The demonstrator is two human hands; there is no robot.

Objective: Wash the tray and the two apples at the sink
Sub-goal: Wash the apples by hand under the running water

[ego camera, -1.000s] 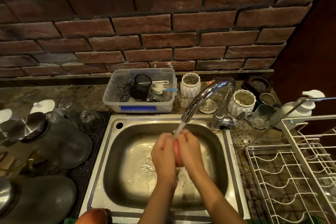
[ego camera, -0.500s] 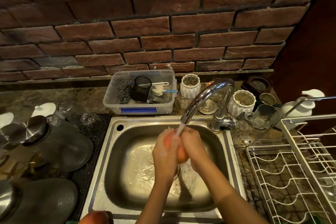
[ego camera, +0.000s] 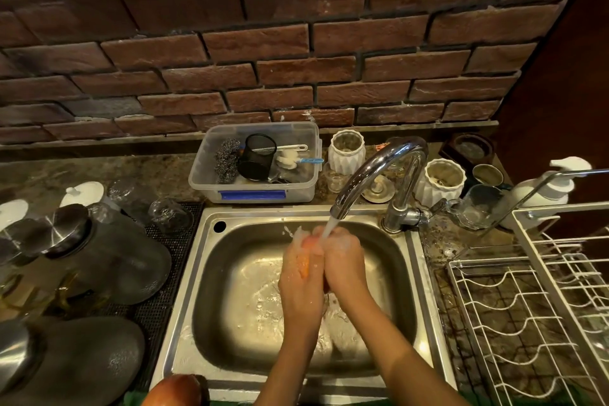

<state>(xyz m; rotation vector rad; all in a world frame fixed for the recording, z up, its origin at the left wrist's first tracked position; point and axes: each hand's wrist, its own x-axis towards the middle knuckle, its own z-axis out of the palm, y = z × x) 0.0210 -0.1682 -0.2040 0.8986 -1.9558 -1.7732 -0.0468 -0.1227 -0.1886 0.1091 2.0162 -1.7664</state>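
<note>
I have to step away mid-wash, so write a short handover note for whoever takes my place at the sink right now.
Left hand and right hand: both cupped around one apple, holding it under the running stream from the faucet, over the sink.
Second apple: at the near edge of the sink, bottom of the view, not being handled.
Tray: not clearly in view; I cannot say where it is or whether it has been washed.
Done: nothing confirmed finished.
Left: finish rinsing this apple, wash the other, check the tray, turn the water off.

Container (ego camera: 257, 171) behind sink (ego camera: 197, 277), rack (ego camera: 527, 306) right.
</note>
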